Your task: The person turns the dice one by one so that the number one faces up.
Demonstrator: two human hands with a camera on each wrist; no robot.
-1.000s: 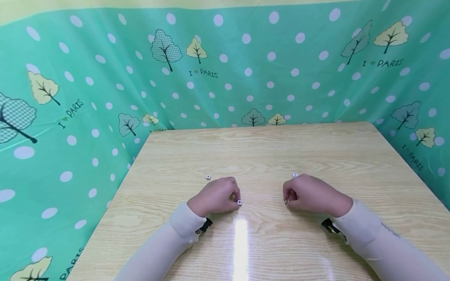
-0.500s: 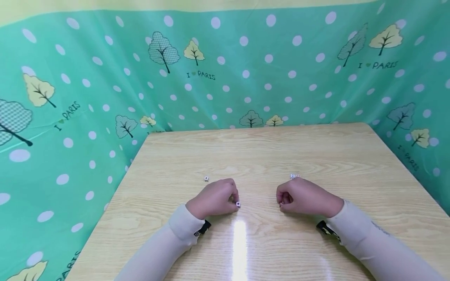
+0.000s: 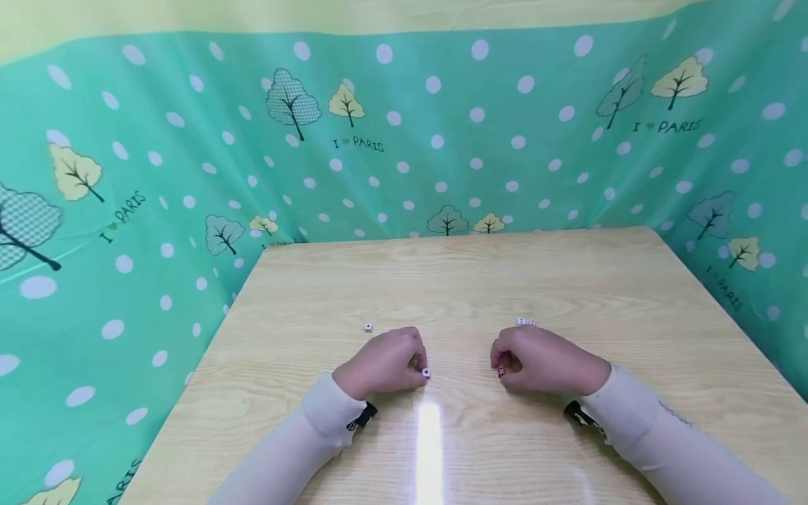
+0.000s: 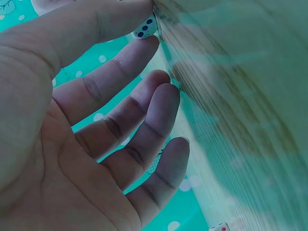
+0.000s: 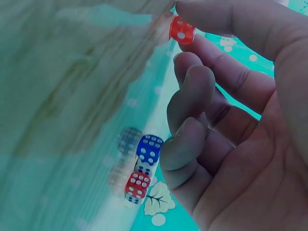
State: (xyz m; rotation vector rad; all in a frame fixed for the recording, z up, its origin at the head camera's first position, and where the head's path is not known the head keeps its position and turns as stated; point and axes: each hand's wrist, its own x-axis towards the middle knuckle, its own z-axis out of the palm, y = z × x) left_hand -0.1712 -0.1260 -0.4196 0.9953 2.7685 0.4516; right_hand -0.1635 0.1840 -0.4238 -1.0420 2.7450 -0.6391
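My left hand (image 3: 386, 361) pinches a white die (image 3: 426, 374) between thumb and index finger, low at the tabletop. The left wrist view shows blue dots on this white die (image 4: 145, 28); the other fingers are spread and bent. Across from it, my right hand (image 3: 546, 359) pinches a red die (image 3: 501, 372) with white dots. The right wrist view shows the red die (image 5: 183, 30) between thumb and index fingertip. Below those fingers, a blue die (image 5: 150, 149) and another red die (image 5: 138, 185) stand close together, with white dice partly hidden beside them.
A lone white die (image 3: 369, 327) lies beyond my left hand. Just behind my right hand, white dice (image 3: 521, 321) sit close together, partly covered by it. The wooden table (image 3: 442, 273) is bordered at the back and sides by a green dotted cloth (image 3: 404, 140).
My right hand has shifted slightly left with the red die, nearer the left hand. The left hand keeps its pinch on the white die in place. The head view has tilted a little.
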